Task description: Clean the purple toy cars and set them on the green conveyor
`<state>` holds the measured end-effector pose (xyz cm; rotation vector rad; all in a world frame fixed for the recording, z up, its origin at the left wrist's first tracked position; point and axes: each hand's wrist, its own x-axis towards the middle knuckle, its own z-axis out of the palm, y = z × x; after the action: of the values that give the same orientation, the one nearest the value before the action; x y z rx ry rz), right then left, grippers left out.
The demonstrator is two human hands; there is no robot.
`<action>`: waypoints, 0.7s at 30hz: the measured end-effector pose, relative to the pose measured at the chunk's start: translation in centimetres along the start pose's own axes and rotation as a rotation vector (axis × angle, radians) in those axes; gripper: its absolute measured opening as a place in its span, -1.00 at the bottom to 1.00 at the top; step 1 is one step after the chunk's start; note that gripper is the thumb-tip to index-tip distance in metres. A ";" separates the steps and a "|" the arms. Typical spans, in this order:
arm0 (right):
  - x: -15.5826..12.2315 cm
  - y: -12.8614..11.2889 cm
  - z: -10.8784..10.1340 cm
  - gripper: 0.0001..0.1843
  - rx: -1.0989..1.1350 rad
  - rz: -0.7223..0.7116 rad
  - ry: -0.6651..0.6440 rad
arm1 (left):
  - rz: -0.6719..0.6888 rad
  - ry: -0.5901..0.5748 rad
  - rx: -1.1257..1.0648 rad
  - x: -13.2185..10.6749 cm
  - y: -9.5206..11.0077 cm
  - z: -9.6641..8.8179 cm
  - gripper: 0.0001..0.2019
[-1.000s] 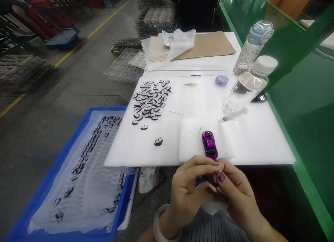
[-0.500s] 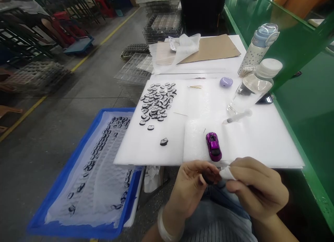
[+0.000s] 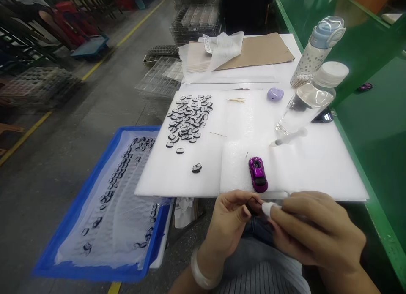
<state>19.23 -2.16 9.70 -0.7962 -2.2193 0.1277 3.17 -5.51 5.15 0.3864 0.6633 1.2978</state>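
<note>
Just past the table's near edge, my left hand (image 3: 223,228) pinches a small dark part (image 3: 253,206) between thumb and fingers. It looks like the black pieces on the table, but the fingers hide most of it. My right hand (image 3: 320,232) is closed beside it, with a white covering (image 3: 269,208) at a fingertip touching or nearly touching the part. What else the right fingers hold, if anything, is hidden. In front of both hands a purple toy car (image 3: 258,174) lies on the white foam sheet (image 3: 206,186). One loose black piece (image 3: 196,168) sits to its left.
Many black pieces (image 3: 187,121) cover the foam's left side. On the right stand a clear bottle (image 3: 301,110), a dotted bottle (image 3: 309,63), a syringe-like tube (image 3: 288,137) and a purple case (image 3: 275,94). A blue tray (image 3: 79,205) with more pieces is at lower left.
My right hand has turned and spread a little to the right, its white-covered fingertip now closer to the part. My left hand still pinches the part. The whole view has shifted slightly.
</note>
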 end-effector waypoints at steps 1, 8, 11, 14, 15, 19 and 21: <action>0.2 0.0 -0.1 -0.94 -0.016 -0.019 0.028 | 0.002 -0.009 -0.006 0.0 0.0 0.0 -0.79; 0.7 -0.3 1.0 -0.90 0.063 -0.056 0.041 | 0.024 0.034 0.040 0.1 0.0 -0.1 -0.83; 0.4 -0.1 0.5 -0.89 0.029 -0.050 0.030 | 0.031 0.025 0.072 0.2 0.0 -0.2 -0.78; 0.4 0.0 0.1 -0.89 -0.009 -0.017 0.055 | 0.027 0.034 0.065 0.3 -0.1 -0.1 -0.80; 0.5 0.0 0.2 -0.87 -0.006 -0.008 0.037 | 0.025 0.050 0.067 0.3 -0.1 0.0 -0.82; 0.9 -0.1 1.1 -0.85 0.068 -0.044 -0.014 | 0.027 0.119 0.125 0.3 0.0 0.2 -0.84; 0.9 0.0 1.2 -0.80 0.097 -0.094 -0.004 | 0.056 0.128 0.169 0.2 0.1 0.1 -0.80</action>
<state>17.94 -1.44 9.40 -0.6383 -2.2319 0.1903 3.14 -5.31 5.23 0.4647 0.8787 1.3321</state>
